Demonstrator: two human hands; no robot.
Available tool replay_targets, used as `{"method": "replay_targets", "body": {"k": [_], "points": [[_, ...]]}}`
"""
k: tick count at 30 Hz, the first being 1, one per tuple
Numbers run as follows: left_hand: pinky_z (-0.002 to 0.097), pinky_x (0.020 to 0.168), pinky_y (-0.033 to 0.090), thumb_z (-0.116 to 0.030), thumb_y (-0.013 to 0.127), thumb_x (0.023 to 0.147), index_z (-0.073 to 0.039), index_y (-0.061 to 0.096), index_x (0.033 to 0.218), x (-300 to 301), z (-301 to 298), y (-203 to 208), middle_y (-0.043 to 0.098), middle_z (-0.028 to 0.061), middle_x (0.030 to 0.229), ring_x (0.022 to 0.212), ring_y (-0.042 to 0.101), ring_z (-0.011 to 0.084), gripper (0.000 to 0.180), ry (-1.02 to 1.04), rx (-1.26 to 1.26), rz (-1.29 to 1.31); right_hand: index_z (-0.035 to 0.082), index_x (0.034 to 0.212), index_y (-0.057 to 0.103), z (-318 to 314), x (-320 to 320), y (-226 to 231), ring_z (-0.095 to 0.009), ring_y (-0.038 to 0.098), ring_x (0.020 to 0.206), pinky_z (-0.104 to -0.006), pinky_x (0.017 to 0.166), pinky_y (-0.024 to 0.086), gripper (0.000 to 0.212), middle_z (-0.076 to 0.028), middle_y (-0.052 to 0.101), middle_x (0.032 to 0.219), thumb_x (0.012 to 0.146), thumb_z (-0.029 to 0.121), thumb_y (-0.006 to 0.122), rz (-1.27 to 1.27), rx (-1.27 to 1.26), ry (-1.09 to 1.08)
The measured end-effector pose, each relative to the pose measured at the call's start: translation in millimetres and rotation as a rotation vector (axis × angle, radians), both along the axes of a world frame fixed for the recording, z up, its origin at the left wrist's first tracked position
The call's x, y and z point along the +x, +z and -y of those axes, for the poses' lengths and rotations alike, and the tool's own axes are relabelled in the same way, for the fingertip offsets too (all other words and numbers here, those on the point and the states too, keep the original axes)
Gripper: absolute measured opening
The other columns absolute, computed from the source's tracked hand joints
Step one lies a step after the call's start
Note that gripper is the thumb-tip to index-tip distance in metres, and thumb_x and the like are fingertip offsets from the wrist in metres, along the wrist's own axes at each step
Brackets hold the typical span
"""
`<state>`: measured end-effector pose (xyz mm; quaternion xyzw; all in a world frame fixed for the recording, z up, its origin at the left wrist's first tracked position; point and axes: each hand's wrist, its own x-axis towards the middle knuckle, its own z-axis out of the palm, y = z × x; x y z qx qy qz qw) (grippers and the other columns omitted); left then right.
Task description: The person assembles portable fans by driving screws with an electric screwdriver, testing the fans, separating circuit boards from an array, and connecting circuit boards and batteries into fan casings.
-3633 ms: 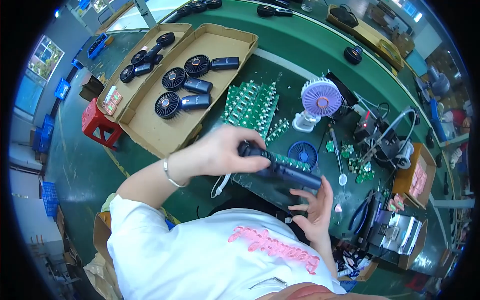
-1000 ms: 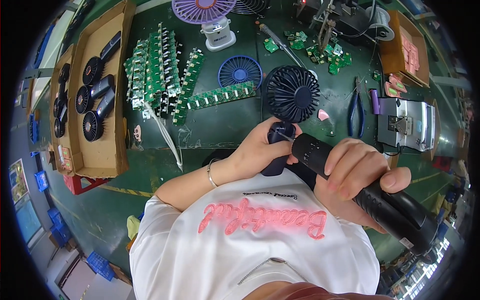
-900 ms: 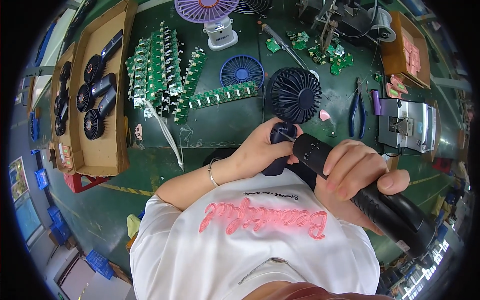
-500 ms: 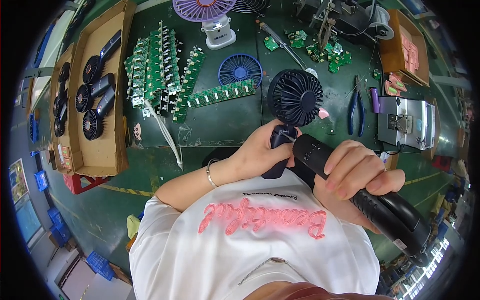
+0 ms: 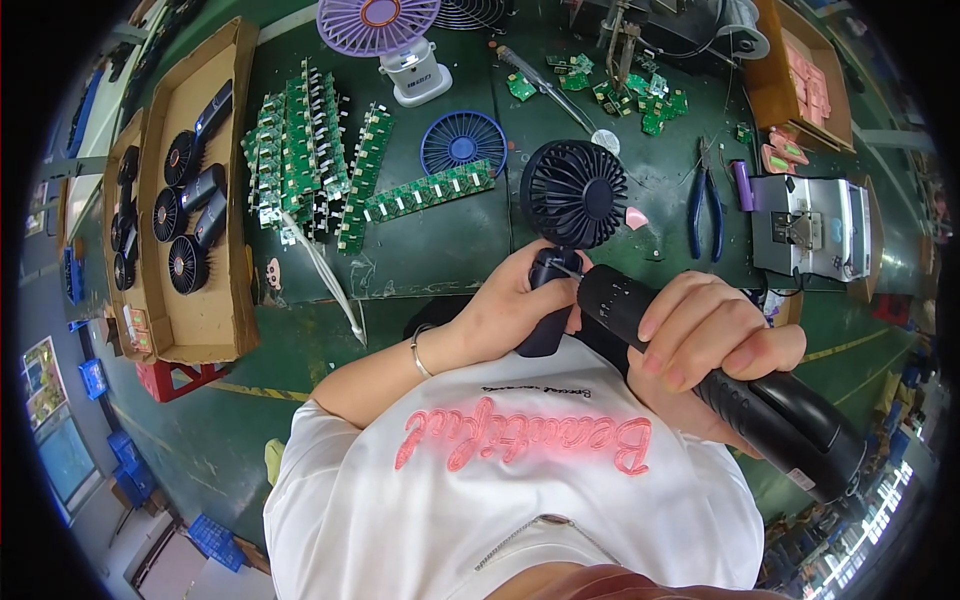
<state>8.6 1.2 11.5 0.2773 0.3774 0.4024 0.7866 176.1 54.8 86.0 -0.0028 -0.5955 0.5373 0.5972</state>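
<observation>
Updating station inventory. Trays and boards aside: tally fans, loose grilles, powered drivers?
Fans: 2, black fan in left hand, purple fan
Loose grilles: 2, blue grille, grey wire grille
Electric screwdriver: 1, in right hand
Total: 5

A dark green counter [image 5: 440, 250] fills the view from nine to three o'clock. A green floor [image 5: 200, 440] with a yellow line lies at seven o'clock, with blue crates [image 5: 215, 540] and a red stool [image 5: 175, 380] on it. A bright window [image 5: 65, 460] sits at eight o'clock.
</observation>
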Motion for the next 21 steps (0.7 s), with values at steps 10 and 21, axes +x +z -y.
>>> {"method": "replay_targets", "body": {"k": [10,21], "points": [[0.0310,0.073,0.050,-0.026,0.054,0.091,-0.001,0.047,0.119,0,-6,0,0.060,0.0174,0.101,0.080,0.060,0.0177,0.038,0.074,-0.012,0.211,0.005,0.118,0.051,-71,78,-35,-0.022,0.055,0.100,-0.0412,0.094,0.041,0.033,-0.011,0.057,0.105,0.088,0.009,0.061,-0.139,-0.206,-0.949],[0.0398,0.087,0.048,-0.032,0.053,0.093,-0.001,0.034,0.131,20,-3,-3,0.052,0.0161,0.112,0.095,0.059,0.0254,0.052,-0.048,0.130,0.000,0.001,0.099,0.060,-46,88,-101,-0.020,0.064,0.086,-0.0319,0.083,0.051,0.024,-0.012,0.066,0.093,0.097,0.023,0.051,-0.460,-1.126,-0.417]]}}
